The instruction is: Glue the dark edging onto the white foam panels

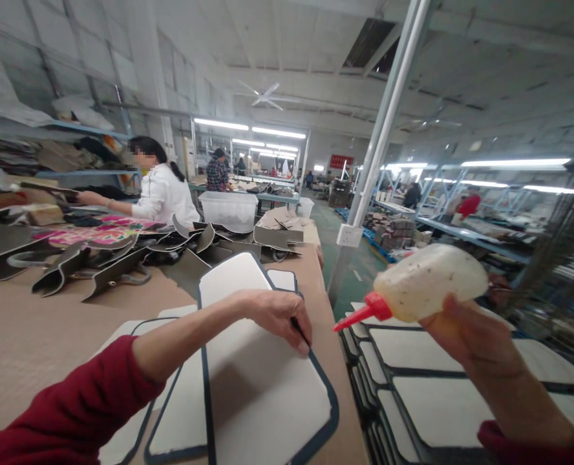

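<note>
On the table (39,336), a white panel (272,394) is pinched at its dark edge by the left hand (280,316); beside the table, a translucent bottle (432,278) is held raised by the right hand (466,329), red nozzle (364,311) pointed left.

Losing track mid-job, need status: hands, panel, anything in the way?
Right hand holds bottle, red nozzle angled down. Left hand pinches panel by dark edge. Panel overlaps other panels. Nothing seen blocking nozzle.
</note>
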The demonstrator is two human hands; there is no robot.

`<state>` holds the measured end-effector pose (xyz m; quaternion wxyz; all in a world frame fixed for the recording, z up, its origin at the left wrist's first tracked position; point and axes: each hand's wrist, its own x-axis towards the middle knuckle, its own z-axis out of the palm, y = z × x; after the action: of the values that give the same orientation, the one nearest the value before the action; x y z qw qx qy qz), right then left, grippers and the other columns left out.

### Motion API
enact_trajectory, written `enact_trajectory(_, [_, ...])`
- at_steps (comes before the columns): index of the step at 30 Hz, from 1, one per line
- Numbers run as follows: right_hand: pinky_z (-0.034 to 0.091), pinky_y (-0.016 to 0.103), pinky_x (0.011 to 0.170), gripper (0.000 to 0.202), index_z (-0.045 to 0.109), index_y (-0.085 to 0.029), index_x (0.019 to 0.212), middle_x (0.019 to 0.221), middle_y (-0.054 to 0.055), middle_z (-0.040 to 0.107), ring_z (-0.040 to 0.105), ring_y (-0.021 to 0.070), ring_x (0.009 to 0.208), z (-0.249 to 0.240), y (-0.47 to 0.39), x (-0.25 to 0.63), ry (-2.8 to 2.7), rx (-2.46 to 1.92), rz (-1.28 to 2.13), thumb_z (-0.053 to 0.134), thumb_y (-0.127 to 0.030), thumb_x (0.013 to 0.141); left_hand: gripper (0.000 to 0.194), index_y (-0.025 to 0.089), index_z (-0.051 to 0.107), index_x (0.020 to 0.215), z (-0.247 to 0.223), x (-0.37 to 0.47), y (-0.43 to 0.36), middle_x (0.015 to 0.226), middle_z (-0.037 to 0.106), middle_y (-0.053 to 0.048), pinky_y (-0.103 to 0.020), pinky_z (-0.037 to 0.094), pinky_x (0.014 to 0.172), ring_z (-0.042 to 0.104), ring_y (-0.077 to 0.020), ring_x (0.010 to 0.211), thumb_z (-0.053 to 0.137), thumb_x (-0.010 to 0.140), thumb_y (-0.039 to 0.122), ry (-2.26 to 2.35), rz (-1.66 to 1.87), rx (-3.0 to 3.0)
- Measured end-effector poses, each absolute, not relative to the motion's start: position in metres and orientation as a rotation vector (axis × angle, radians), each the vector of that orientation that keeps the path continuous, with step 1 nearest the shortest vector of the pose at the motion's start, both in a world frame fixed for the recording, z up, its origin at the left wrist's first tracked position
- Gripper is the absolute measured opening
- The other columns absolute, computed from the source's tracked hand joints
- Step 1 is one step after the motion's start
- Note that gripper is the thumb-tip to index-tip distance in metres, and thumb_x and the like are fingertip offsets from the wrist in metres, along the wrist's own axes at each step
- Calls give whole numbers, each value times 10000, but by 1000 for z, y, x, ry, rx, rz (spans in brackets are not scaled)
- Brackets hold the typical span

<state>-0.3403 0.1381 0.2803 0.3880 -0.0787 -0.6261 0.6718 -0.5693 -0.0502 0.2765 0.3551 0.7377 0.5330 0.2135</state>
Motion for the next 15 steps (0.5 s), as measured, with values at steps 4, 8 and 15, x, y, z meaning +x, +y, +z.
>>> enact_trajectory(4, [581,406,796,645,690,-245,1009,918,45,724,668,267,854,294,144,-362,-1865,-374,1321,919,-481,454,104,134,804,851,269,-589,-58,769,767,-40,-173,452,599,650,-129,668,755,785,199,1435,530,1906])
enact_trajectory(8, [573,418,797,585,680,-261,971,908,23,707,652,261,845,292,152,-378,-1839,-411,1241,906,-496,485,164,118,802,891,263,-606,-64,811,770,-66,-183,457,605,662,-148,698,762,783,234,1463,517,1890])
enact_trajectory(15, [584,377,796,564,707,-295,949,878,-12,708,669,244,850,281,139,-383,-1706,-471,1353,938,-394,445,185,113,800,887,253,-613,-66,778,758,-58,-202,439,587,644,-151,682,744,794,263,1445,530,1912])
